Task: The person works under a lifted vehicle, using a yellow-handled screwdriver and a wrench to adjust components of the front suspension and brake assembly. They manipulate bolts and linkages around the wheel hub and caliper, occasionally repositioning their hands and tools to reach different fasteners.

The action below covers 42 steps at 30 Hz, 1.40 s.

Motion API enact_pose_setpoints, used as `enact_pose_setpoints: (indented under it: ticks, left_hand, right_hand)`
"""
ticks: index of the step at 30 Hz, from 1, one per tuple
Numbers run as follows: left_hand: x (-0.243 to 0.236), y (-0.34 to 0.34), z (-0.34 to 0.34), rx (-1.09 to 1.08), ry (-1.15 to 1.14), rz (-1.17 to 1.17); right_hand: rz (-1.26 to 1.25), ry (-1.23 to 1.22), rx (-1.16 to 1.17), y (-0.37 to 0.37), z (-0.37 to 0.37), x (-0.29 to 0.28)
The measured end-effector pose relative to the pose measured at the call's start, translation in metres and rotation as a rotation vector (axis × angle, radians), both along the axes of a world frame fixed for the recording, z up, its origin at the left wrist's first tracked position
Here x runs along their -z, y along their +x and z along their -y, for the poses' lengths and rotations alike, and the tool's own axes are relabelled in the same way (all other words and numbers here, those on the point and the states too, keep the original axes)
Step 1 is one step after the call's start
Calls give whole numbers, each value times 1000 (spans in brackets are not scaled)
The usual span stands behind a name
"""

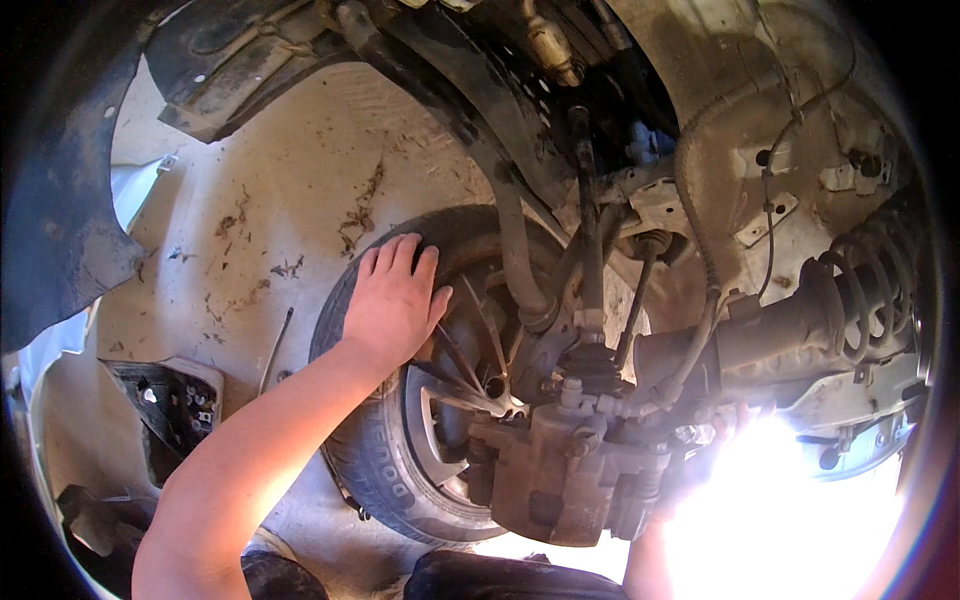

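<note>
My left hand (393, 300) lies on the upper sidewall of a wheel's black tyre (365, 440), fingers stretched and close together, holding nothing. The wheel lies on the floor, its grey spoked alloy rim (435, 425) partly behind the suspension. At the lower right, my right forearm (648, 562) rises beside a dusty brake caliper (550, 475). A blinding white glare (775, 500) swallows most of my right hand near the bottom of the strut (735, 345), so its fingers and anything in them cannot be made out.
A coil spring (870, 290) surrounds the strut at right. A brake hose (690, 170) and a thin cable (770, 210) hang along the wheel well. A dark fender liner (60, 200) curves at left. An open box of small parts (180, 405) stands on the dirty floor (250, 220).
</note>
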<state>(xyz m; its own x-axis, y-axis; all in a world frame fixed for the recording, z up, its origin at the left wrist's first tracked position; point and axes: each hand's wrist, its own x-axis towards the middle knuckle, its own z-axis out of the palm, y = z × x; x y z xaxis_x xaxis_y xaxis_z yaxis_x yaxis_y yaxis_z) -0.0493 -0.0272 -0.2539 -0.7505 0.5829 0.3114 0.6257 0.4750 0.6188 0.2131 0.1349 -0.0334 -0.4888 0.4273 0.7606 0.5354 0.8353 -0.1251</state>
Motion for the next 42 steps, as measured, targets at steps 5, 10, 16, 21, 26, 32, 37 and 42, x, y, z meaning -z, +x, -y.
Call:
enact_pose_setpoints:
  ticks: [5, 10, 16, 21, 26, 32, 37, 42]
  left_hand:
    - [0, 1, 1, -9, -6, -9]
    - [-3, 0, -1, 8, -12, 23]
    - [-1, -1, -2, 3, -8, -7]
    - [1, -1, -2, 8, 20, -14]
    - [-1, -1, -1, 7, 21, -31]
    - [-2, -1, -2, 5, 21, -40]
    - [-2, -1, -1, 0, 11, -29]
    - [-1, -1, -1, 3, 3, -26]
  right_hand:
    - [-15, -42, -39, 10, -8, 2]
    - [-188, -250, -158, 12, -6, -4]
    - [-117, -128, -139, -16, 18, -2]
    - [-227, -159, -241, -20, 15, 0]
    - [-244, -184, -249, -22, 17, 0]
    - [-175, -135, -226, -11, 13, 0]
    - [-239, -208, -263, -8, 9, 6]
    - [-291, -223, -283, -16, 11, 4]
